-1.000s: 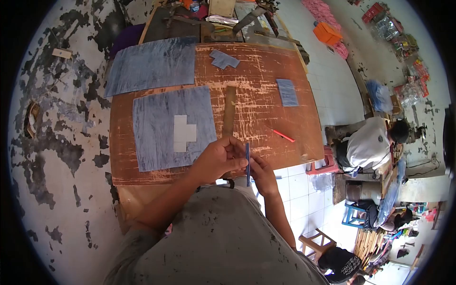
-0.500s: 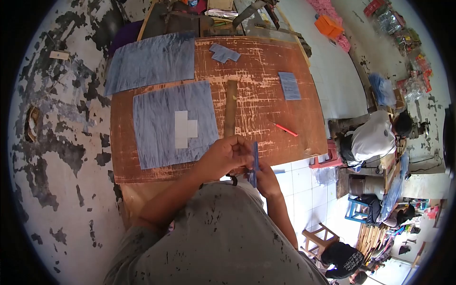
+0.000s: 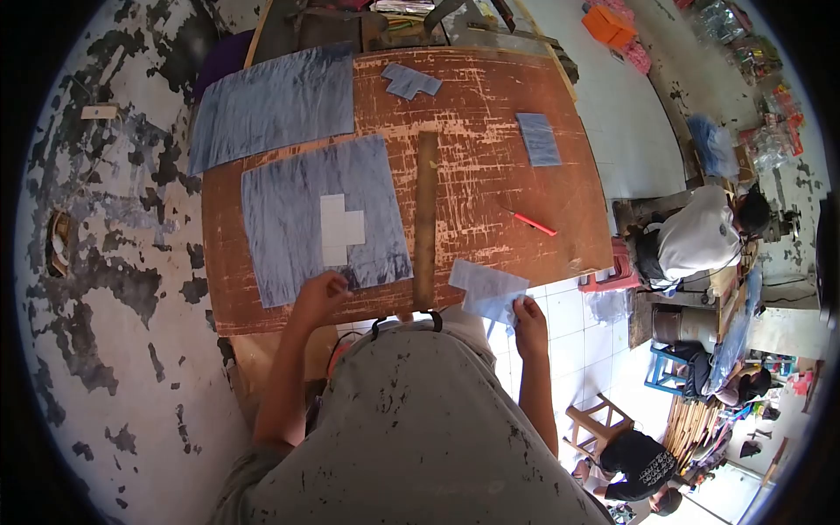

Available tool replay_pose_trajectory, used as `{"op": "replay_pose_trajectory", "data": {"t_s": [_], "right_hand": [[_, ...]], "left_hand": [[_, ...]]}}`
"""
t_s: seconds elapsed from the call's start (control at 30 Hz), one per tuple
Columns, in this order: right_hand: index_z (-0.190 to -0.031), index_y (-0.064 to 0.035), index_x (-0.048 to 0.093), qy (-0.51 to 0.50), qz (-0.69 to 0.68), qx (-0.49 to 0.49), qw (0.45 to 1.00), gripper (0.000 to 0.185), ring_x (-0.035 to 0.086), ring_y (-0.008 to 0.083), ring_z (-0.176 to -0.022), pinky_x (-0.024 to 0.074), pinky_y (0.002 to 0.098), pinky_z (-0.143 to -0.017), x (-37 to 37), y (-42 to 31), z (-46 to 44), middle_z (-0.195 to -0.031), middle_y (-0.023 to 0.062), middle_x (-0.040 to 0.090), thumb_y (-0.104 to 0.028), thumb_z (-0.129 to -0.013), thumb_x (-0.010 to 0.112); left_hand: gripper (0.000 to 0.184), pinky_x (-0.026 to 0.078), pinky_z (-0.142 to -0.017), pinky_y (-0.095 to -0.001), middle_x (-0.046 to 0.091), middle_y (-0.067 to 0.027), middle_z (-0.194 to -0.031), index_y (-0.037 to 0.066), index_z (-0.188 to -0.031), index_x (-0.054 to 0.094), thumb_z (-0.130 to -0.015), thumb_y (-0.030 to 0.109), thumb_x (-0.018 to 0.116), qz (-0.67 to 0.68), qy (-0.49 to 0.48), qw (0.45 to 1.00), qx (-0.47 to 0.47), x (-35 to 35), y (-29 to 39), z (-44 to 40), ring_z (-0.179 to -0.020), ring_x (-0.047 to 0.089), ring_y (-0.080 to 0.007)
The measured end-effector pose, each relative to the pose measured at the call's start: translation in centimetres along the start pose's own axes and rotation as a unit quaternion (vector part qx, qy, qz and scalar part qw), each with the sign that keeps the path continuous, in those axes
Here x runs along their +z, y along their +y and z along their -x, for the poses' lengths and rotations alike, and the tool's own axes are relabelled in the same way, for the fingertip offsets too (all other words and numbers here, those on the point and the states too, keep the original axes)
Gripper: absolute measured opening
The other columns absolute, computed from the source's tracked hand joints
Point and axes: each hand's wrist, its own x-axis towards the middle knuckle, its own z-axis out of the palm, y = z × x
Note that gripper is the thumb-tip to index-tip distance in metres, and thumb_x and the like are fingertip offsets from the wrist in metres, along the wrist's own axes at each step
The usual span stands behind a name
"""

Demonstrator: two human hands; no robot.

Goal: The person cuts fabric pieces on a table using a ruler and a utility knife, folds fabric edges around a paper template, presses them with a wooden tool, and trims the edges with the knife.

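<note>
Clock positions are read from the middle of your brown board (image 3: 490, 188), with 12 at its far edge.

Containers:
- Orange box (image 3: 611, 26), between 1 and 2, beyond the board; its contents cannot be seen.
- Plastic bag (image 3: 713, 144), between 2 and 3, near the wall; something bluish shows, hard to make out.
- Wall packets (image 3: 772, 131), between 2 and 3; contents too small to tell.
- Clear bag (image 3: 610, 306), at 4, below a red stool (image 3: 612, 269); contents unclear.

Hands:
- Your right hand (image 3: 529, 325), between 4 and 5, pinches the near right corner of a pale cut piece (image 3: 486, 289). The piece, stepped in outline, spans the board's near edge in view; whether it touches the board cannot be told.
- Your left hand (image 3: 320, 297), at 7, has bent fingers at the near edge of the near grey sheet (image 3: 289, 219); you cannot tell whether they grip it.

On the board:
- White template (image 3: 335, 232), on that sheet.
- Far grey sheet (image 3: 271, 109), at 10.
- Small cut piece (image 3: 409, 80), at 12.
- Small rectangle (image 3: 538, 140), at 2.
- Red tool (image 3: 534, 223), between 3 and 4.
- Brown strip (image 3: 425, 210), at 6.

Cut off: the bench (image 3: 332, 31) at 12, by the top of the view.
</note>
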Motion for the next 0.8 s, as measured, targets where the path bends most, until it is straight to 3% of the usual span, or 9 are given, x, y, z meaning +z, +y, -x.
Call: {"op": "replay_pose_trajectory", "data": {"t_s": [0.07,0.3,0.37,0.4,0.5,0.57,0.63,0.73,0.8], "right_hand": [[-0.123,-0.0014,0.066,-0.043,-0.021,0.014,0.999,0.026,0.069,0.0167,-0.099,0.0529,0.0316,-0.089,2.7,0.0,0.1,-0.111,0.0056,0.072,-0.011,-0.101,0.076],[-0.134,-0.0024,0.061,-0.246,-0.02,0.093,0.965,0.034,0.067,0.0175,-0.116,0.0545,0.0344,-0.101,11.1,-1.4,0.7,-0.125,0.0061,0.071,-0.009,-0.103,0.072],[-0.137,-0.0008,0.059,-0.271,-0.006,0.074,0.96,0.038,0.067,0.0198,-0.118,0.0538,0.0365,-0.105,13.1,-1.7,1.2,-0.129,0.008,0.07,-0.013,-0.104,0.072],[-0.137,-0.0004,0.059,-0.278,0.071,0.063,0.956,0.038,0.068,0.0201,-0.119,0.0538,0.0367,-0.105,13.8,-1.7,1.4,-0.129,0.0086,0.07,-0.015,-0.105,0.072],[-0.135,0.0008,0.061,-0.324,0.22,0.03,0.919,0.041,0.07,0.0228,-0.116,0.0568,0.0382,-0.101,13.5,1.1,-1.0,-0.126,0.0133,0.072,-0.025,-0.105,0.073],[-0.13,0.0002,0.063,-0.212,0.399,-0.079,0.889,0.043,0.072,0.0256,-0.11,0.0594,0.0396,-0.093,14.4,1.9,-2.0,-0.116,0.017,0.073,-0.032,-0.104,0.074],[-0.131,-0.0015,0.061,-0.202,0.404,-0.106,0.886,0.051,0.073,0.0315,-0.104,0.0601,0.0447,-0.089,15.7,2.8,-2.5,-0.112,0.0192,0.072,-0.038,-0.099,0.077],[-0.14,-0.004,0.058,-0.166,0.538,-0.211,0.799,0.06,0.068,0.0363,-0.113,0.0566,0.0486,-0.096,17.5,3.5,-2.5,-0.122,0.0209,0.065,-0.035,-0.094,0.082],[-0.145,-0.0069,0.054,-0.168,0.64,-0.315,0.68,0.075,0.058,0.0472,-0.123,0.0544,0.0548,-0.099,18.7,3.8,-2.6,-0.132,0.0256,0.052,-0.029,-0.083,0.089]], "left_hand": [[0.032,0.054,-0.07,-0.0361,0.071,-0.0062,-0.079,-0.001,-0.1,0.071,-0.105,0.031,0.072,0.04,-0.08,0.981,-0.175,0.8,2.9,-0.9,-0.077,0.069,-0.0146],[0.048,0.053,-0.076,-0.0359,0.074,-0.0126,-0.092,-0.003,-0.108,0.072,-0.102,0.044,0.076,0.117,0.183,0.976,-0.01,9.9,5.6,-3.0,-0.081,0.067,-0.0186],[0.054,0.053,-0.079,-0.0354,0.074,-0.0087,-0.093,-0.005,-0.109,0.073,-0.101,0.048,0.077,0.203,-0.057,0.936,-0.282,9.0,5.1,-3.4,-0.085,0.066,-0.0174],[0.054,0.052,-0.081,-0.033,0.074,-0.0058,-0.096,-0.007,-0.114,0.073,-0.102,0.046,0.076,0.317,0.003,0.93,-0.187,10.0,4.2,-2.9,-0.087,0.064,-0.0145],[0.051,0.052,-0.082,-0.0315,0.074,-0.0054,-0.099,-0.007,-0.118,0.073,-0.104,0.042,0.074,0.276,0.016,0.932,-0.236,8.1,1.3,-2.6,-0.088,0.063,-0.0127],[0.048,0.051,-0.081,-0.0309,0.074,-0.0053,-0.098,-0.007,-0.118,0.074,-0.105,0.039,0.073,0.277,0.053,0.942,-0.185,6.1,0.5,-2.7,-0.086,0.063,-0.0121],[0.047,0.05,-0.08,-0.0299,0.074,-0.0043,-0.095,-0.006,-0.116,0.074,-0.104,0.04,0.074,0.263,0.105,0.939,-0.196,3.7,0.7,-2.3,-0.086,0.062,-0.0107],[0.045,0.048,-0.076,-0.0286,0.071,-0.0023,-0.09,-0.004,-0.107,0.077,-0.103,0.041,0.075,0.236,0.112,0.937,-0.232,1.5,-0.1,-2.1,-0.083,0.058,-0.0093],[0.045,0.046,-0.072,-0.0283,0.068,-0.0006,-0.085,-0.004,-0.101,0.077,-0.103,0.041,0.075,0.24,0.114,0.928,-0.261,1.4,-0.6,-2.0,-0.079,0.055,-0.0088]]}}
